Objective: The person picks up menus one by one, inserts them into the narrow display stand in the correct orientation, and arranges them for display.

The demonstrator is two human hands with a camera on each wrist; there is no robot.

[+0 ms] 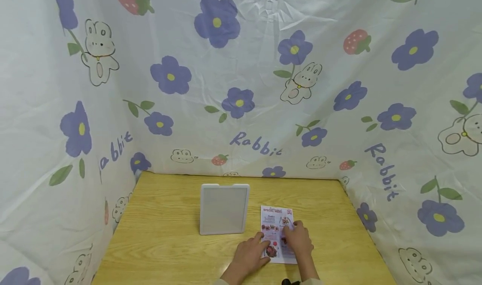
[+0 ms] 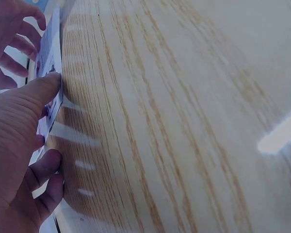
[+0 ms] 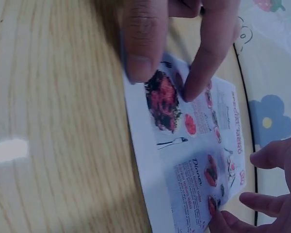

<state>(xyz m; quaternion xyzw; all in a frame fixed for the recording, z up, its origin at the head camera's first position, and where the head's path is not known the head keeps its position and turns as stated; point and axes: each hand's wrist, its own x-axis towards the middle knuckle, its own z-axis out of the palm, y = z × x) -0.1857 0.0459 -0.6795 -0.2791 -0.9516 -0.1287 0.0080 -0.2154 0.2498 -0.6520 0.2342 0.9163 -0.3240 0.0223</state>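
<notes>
A printed menu sheet (image 1: 272, 234) headed "SPECIAL MENU" lies flat on the wooden table. At its near left corner is my left hand (image 1: 246, 253); the thumb and a finger (image 3: 203, 68) rest on the printed face, apart from each other. My right hand (image 1: 300, 240) is over the sheet's right side, fingers spread and bent, with a digit touching the surface near the edge (image 3: 208, 224). In the left wrist view the menu (image 2: 52, 53) shows almost edge-on, below the left thumb.
Left of the menu stands an upright panel (image 1: 224, 209) with a white rim and a pale grey face. The wood-grain table (image 1: 162, 234) is enclosed by a white curtain (image 1: 260, 121) with flowers, rabbits and strawberries. A small black object (image 1: 290, 281) shows at the bottom edge.
</notes>
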